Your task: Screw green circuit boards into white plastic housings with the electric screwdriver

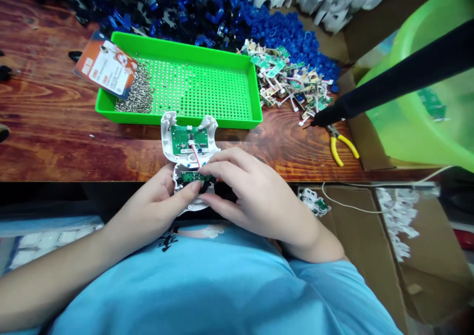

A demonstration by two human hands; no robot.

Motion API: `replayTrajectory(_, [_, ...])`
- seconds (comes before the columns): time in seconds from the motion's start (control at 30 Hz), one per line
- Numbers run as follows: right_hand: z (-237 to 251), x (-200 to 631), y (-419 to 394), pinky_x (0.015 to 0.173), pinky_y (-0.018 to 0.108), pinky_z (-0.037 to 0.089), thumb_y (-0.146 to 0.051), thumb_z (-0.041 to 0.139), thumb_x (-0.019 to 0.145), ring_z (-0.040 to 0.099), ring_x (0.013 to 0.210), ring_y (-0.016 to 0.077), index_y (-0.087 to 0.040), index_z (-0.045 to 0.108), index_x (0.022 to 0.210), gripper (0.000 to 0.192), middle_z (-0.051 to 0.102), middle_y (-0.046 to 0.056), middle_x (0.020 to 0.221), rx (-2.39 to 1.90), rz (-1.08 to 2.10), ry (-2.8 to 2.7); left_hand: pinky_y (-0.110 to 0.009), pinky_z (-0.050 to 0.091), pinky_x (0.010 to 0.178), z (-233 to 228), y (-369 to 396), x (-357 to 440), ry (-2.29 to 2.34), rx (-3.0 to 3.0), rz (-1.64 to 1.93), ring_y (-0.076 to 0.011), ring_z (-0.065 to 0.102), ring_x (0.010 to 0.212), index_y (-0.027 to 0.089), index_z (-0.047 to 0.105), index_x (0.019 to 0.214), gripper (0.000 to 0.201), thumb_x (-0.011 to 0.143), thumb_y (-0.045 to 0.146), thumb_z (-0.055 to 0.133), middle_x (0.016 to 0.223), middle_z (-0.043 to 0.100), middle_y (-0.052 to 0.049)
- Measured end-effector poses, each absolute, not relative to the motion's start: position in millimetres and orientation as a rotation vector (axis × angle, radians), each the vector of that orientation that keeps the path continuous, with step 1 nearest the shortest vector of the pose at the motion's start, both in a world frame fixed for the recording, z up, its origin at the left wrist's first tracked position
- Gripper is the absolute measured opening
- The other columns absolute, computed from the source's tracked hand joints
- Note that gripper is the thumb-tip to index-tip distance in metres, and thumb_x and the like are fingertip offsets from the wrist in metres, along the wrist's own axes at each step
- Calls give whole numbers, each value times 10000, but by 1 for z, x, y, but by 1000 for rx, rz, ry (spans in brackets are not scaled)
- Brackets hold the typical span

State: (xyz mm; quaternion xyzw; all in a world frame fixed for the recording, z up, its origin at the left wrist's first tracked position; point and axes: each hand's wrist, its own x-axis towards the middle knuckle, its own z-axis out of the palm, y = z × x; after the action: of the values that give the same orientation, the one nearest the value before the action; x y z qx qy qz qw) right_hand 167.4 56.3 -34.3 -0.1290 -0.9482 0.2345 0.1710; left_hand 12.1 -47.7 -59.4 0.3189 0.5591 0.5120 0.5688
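Note:
At the table's front edge I hold an opened white plastic housing [168, 142] in two joined halves. The upper half carries a green circuit board [179, 140], and a thin red-and-white cable [195, 154] runs from it to a smaller green board [188, 176] in the lower half. My left hand [155, 196] grips the lower half from the left, its thumb pressing by the small board. My right hand [237, 187] is closed at the right side of that half, fingertips at the cable's lower end and the board. What lies under those fingertips is hidden.
Behind the housing stands a green perforated tray [177, 120] with a heap of screws [138, 90] and a printed card [107, 65]. Loose circuit boards [289, 78], yellow-handled pliers [342, 145] and blue parts [289, 33] lie rightward. A black screwdriver-like tool [388, 78] hangs at right.

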Motion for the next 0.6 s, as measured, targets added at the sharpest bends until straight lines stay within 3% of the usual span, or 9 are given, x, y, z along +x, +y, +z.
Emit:
replayTrajectory(0.27, [-32, 171, 58, 876, 293, 548, -202, 556, 909, 599, 1022, 166, -112, 623, 1107, 227, 611, 98, 1085, -453, 760, -2649, -354, 472, 1040, -61, -49, 8, 1347, 763, 1166, -277, 583, 1211, 288, 657, 1170, 317, 857, 334, 662, 1260, 683, 9])
replayTrajectory(0.6, [-48, 169, 46, 827, 278, 574, -187, 521, 929, 626, 973, 163, -109, 657, 1090, 225, 646, 108, 1049, -439, 518, -2545, -308, 486, 1001, -63, -54, 4, 1384, 741, 1146, -228, 621, 1134, 304, 660, 1150, 272, 879, 327, 641, 1256, 684, 32])
